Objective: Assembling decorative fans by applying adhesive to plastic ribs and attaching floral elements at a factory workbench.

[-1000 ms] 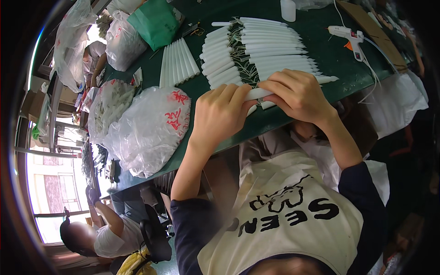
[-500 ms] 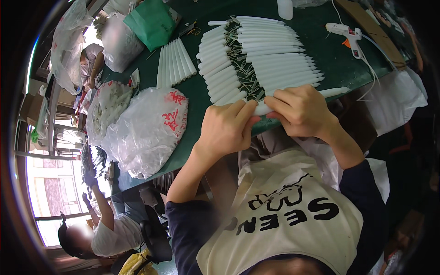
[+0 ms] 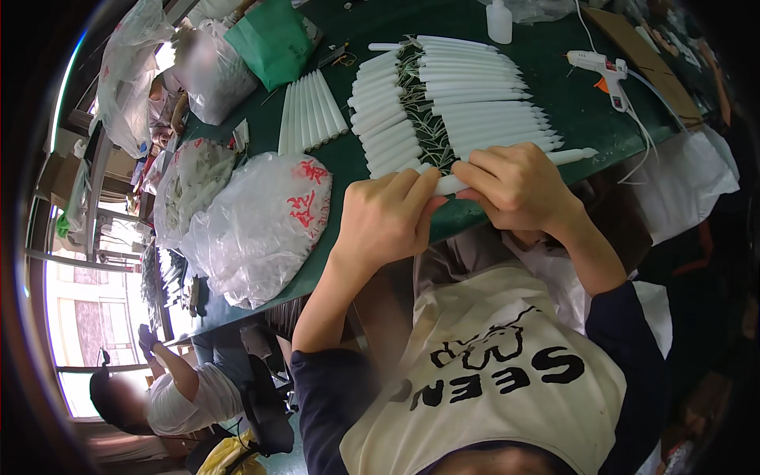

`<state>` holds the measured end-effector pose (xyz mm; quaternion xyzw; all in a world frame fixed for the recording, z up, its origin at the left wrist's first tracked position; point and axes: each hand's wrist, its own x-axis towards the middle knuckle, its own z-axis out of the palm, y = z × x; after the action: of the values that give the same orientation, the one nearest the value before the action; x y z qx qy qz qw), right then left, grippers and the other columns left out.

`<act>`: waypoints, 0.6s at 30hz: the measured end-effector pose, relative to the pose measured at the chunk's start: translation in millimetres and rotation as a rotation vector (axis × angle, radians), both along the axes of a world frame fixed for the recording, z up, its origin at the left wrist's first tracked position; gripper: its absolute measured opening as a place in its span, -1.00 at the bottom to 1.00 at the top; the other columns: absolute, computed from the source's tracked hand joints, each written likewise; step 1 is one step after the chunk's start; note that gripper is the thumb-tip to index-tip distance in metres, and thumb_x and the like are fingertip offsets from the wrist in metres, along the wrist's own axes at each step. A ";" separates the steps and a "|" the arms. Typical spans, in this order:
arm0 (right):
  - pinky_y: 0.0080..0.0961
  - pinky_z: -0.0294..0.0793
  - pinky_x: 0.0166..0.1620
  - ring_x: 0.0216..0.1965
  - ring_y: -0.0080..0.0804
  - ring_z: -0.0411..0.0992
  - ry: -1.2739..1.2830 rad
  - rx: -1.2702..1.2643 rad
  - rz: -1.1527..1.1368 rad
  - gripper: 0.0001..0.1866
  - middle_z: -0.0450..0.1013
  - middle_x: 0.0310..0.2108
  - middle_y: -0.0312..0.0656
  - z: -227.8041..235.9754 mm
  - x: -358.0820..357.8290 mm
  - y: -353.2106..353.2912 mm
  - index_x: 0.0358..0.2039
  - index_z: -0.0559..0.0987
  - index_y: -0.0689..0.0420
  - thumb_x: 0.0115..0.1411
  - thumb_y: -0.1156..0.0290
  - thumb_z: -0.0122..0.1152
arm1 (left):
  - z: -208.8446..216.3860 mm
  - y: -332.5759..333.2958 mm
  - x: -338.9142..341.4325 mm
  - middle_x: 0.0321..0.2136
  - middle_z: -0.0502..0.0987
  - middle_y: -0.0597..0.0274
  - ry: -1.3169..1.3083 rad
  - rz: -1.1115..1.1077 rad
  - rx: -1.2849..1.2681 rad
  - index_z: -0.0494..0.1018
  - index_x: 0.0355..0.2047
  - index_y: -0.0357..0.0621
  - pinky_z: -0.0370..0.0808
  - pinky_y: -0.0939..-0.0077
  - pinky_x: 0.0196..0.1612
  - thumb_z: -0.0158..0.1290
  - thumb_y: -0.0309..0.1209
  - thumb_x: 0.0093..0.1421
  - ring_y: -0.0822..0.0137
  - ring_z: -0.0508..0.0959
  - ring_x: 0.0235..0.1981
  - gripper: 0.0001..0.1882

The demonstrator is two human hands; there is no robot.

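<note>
At the near edge of the green table (image 3: 317, 265), both my hands are closed on a white taper candle (image 3: 449, 186). Its bare middle shows between them, and its pointed end sticks out past my right hand. My left hand (image 3: 388, 214) pinches one side with thumb and fingers. My right hand (image 3: 513, 188) grips it on the other side, knuckles up. Just beyond my fingers lies a long row of similar white candles (image 3: 475, 83), side by side, with green leafy sprigs (image 3: 423, 119) across their middles. Whether the held candle carries a sprig is hidden by my fingers.
Plain white candles (image 3: 313, 115) lie left of the row, beside clear plastic bags (image 3: 253, 229) and a green bag (image 3: 273, 43). A white glue gun (image 3: 599, 67) with its cord and a white bottle (image 3: 499, 22) stand far right. Another person (image 3: 190, 396) sits at left.
My hands stay closed on the candle with hardly any movement. The whole view has shifted slightly. At the left, the other person's arms and head have moved a little.
</note>
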<state>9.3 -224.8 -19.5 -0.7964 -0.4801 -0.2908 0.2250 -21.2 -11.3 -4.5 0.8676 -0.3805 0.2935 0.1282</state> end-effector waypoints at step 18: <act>-0.25 0.37 0.03 0.00 -0.13 0.33 -0.134 0.134 -0.105 -0.36 0.38 -0.06 -0.20 -3.1 10.5 -1.9 0.04 0.48 0.03 -0.14 0.40 0.45 | -9.5 36.1 12.4 -0.57 0.51 0.35 -0.151 0.229 -0.181 0.56 -0.33 -0.06 0.37 0.48 -0.61 0.29 -0.39 -0.05 0.35 0.47 -0.63 -0.77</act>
<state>19.8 -226.7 -22.5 -0.7826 -0.4310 -0.3863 0.2294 -8.7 24.8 -14.0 0.8656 -0.2594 0.4038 0.1425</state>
